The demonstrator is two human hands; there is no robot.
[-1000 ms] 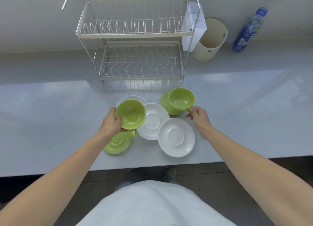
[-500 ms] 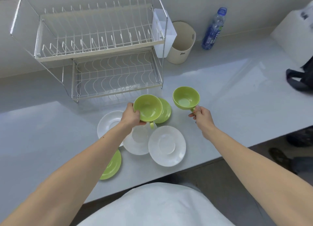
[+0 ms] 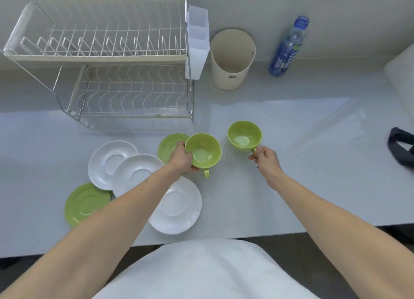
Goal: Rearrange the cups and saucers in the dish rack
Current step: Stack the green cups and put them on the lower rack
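My left hand (image 3: 182, 158) grips the rim of a green cup (image 3: 203, 152), its handle pointing toward me. My right hand (image 3: 264, 158) holds a second green cup (image 3: 244, 134) by its handle, to the right of the first. Both cups are upright above the counter, in front of the empty two-tier wire dish rack (image 3: 107, 52). On the counter lie three white saucers (image 3: 107, 162) (image 3: 136, 175) (image 3: 179, 206) and two green saucers (image 3: 86, 203) (image 3: 169, 145); the far green one is partly behind my left hand.
A white cutlery holder (image 3: 198, 43) hangs on the rack's right side. A beige tub (image 3: 231, 58) and a blue bottle (image 3: 289, 47) stand by the wall. A dark strap (image 3: 401, 146) lies at the right edge. The counter's front edge (image 3: 313, 228) runs near my body.
Both hands have carried the green cups rightward, away from the saucer pile. The view has swung to the right, so the rack now sits at the upper left.
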